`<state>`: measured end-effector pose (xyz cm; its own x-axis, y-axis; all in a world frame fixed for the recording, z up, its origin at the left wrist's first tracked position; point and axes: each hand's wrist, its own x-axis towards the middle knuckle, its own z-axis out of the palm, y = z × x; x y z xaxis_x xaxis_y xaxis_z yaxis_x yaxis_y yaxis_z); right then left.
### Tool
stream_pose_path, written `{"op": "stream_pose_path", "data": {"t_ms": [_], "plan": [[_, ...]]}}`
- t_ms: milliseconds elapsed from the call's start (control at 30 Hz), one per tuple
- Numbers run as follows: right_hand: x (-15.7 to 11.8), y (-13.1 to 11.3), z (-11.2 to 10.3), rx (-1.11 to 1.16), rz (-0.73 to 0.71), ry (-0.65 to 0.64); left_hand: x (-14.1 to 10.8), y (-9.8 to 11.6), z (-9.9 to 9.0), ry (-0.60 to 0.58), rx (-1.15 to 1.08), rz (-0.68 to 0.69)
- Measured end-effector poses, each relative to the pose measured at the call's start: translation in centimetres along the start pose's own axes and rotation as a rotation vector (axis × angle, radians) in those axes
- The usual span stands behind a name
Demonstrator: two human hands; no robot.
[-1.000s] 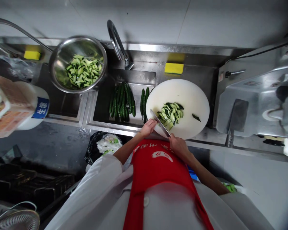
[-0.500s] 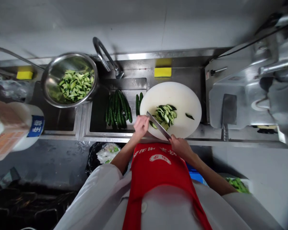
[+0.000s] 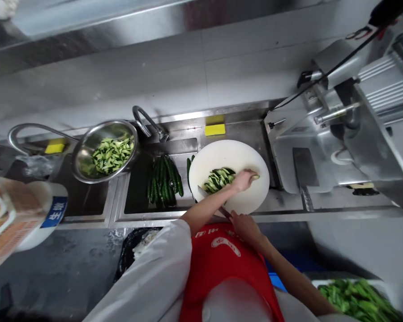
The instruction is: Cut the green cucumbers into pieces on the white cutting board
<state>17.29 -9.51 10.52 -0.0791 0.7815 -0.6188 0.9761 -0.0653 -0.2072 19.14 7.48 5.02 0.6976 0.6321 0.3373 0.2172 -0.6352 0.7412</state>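
Observation:
My left hand (image 3: 243,180) reaches across the round white cutting board (image 3: 226,152) to its right side, fingers closed on a cucumber piece (image 3: 255,177) whose pale cut face shows. At the board's near edge my right hand (image 3: 245,227) grips a knife (image 3: 203,191) by its handle. The blade points up and left, partly hidden beneath my left forearm. Beside the blade lies a heap of sliced cucumber (image 3: 218,179), dark-skinned and pale inside. Whole cucumbers (image 3: 164,181) are piled in the sink left of the board, and a few more lie against the board's left edge.
A steel bowl (image 3: 79,156) of cut cucumber stands behind the left sink, near a faucet (image 3: 147,123). A yellow sponge (image 3: 215,129) sits behind the board. At right are a cleaver (image 3: 305,167) and a slicing machine (image 3: 386,134). Greens (image 3: 359,299) fill a bin below.
My left hand has moved from the knife tip to the board's right side and taken hold of the lone cucumber piece there. My right hand still holds the knife. The view has tilted up.

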Motion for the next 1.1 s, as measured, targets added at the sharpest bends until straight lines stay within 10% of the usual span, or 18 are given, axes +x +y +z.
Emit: {"op": "stream_pose_path", "data": {"t_ms": [167, 300, 400, 567, 867, 1100], "plan": [[-0.3, 1.1, 0.3, 0.094, 0.031, -0.01, -4.3, -0.2, -10.2, 0.315, -0.382, -0.36], [-0.4, 1.1, 0.2, 0.088, -0.019, -0.004, -13.2, -3.3, -17.2, 0.732, -0.467, -0.679], [0.0, 0.8, 0.1, 0.033, -0.094, -0.022, -20.8, -5.0, -19.0, 1.017, -0.554, -0.896], [1.2, 1.1, -0.5, -0.03, -0.131, -0.04, -27.0, -4.3, -17.3, 1.124, -0.548, -1.048], [1.6, 1.6, -1.4, -0.034, 0.101, -0.013, -19.4, -4.1, -8.6, 0.761, -0.528, -1.017], [0.7, 0.7, 0.2, -0.064, 0.039, 0.005, -19.9, -3.9, -8.5, 0.428, -0.145, -0.694]]}}
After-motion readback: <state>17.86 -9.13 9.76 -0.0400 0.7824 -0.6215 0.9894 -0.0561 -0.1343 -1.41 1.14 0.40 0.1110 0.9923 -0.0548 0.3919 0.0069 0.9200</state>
